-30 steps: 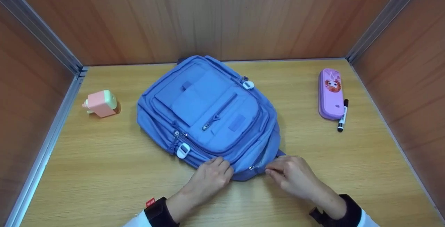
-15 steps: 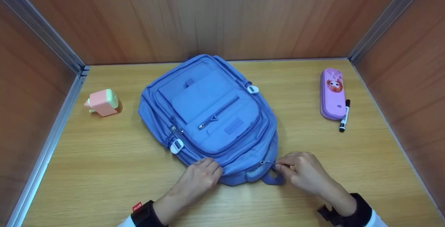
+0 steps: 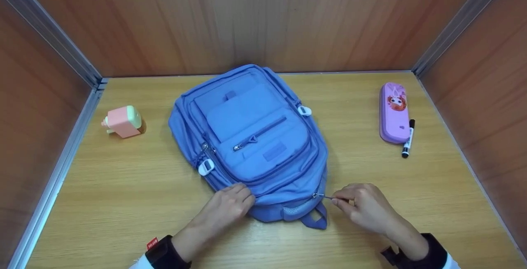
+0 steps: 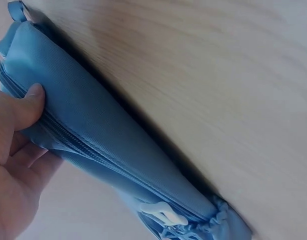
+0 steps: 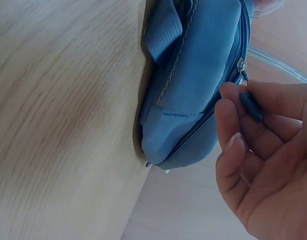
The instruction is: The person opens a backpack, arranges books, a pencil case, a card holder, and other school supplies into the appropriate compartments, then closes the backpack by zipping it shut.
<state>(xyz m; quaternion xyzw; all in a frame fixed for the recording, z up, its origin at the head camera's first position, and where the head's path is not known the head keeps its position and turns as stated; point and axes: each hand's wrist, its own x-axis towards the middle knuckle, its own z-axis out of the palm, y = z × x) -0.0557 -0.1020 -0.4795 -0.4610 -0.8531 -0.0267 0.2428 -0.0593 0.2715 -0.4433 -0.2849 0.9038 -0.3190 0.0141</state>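
Blue fabric makes up the backpack, which lies pocket side up on the wood-grain tabletop, between a pink-and-mint container to its left and a purple pencil case to its right. The step in hand looks like working the zipper at the backpack's near edge; whether it is being opened or closed, I cannot tell. At the backpack's near right corner, the right hand pinches the dark zipper pull between thumb and fingers, its cord taut to the metal slider. Along the near edge, the left hand is clamped on the fabric, thumb over the zipper and fingers behind. Probably the next move calls for a firm left-hand hold and a pull in line with the zipper.
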